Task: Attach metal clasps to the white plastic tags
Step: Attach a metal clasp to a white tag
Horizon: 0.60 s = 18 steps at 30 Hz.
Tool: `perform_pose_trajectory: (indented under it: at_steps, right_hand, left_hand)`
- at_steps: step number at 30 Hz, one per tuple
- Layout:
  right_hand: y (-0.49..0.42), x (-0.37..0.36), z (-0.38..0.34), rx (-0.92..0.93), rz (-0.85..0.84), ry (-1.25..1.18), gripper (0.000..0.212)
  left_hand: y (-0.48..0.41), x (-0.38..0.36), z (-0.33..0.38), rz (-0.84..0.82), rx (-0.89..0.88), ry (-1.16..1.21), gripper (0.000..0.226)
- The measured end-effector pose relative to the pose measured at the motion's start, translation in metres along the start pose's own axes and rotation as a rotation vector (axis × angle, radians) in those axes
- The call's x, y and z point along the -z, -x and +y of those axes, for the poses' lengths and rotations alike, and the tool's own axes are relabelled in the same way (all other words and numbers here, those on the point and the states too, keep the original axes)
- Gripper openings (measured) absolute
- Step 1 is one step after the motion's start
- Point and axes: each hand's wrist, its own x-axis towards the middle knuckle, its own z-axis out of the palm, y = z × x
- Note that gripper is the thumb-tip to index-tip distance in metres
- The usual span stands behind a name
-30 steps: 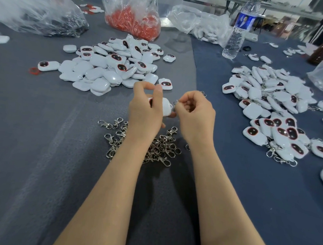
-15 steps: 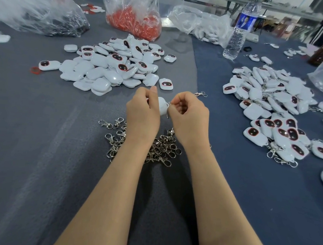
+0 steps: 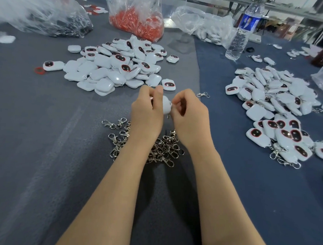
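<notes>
Left hand (image 3: 147, 112) pinches white tag (image 3: 166, 105); right hand (image 3: 191, 120), fingers curled, pinches metal clasp (image 3: 168, 116) at tag edge. Clasped pile (image 3: 275, 110) right of hands; bare-tag pile (image 3: 111, 70) ahead-left, loose clasps (image 3: 166, 149) under wrists: plenty left.

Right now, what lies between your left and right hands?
In the head view, one white tag, pinched by the left hand; the right hand pinches a metal clasp at its edge.

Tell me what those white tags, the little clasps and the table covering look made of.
White tags: glossy moulded plastic, judging by the soft highlights.
Clasps: shiny silvery metal, probably plated; they glint.
Table covering: matte grey-blue cloth, perhaps felt; a faint texture shows.
</notes>
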Motion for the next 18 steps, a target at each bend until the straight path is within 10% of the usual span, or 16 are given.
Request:
perform_pose_trajectory:
  at_steps: [5,18]
  right_hand:
    - [-0.004,0.005,-0.001,-0.125,0.051,-0.236,0.016]
    - [0.0,-0.001,-0.004,-0.067,0.239,-0.284,0.011]
  left_hand:
    - [-0.007,0.002,0.012,-0.227,0.486,0.708,0.015]
    - [-0.007,0.01,0.011,-0.356,0.714,0.953,0.013]
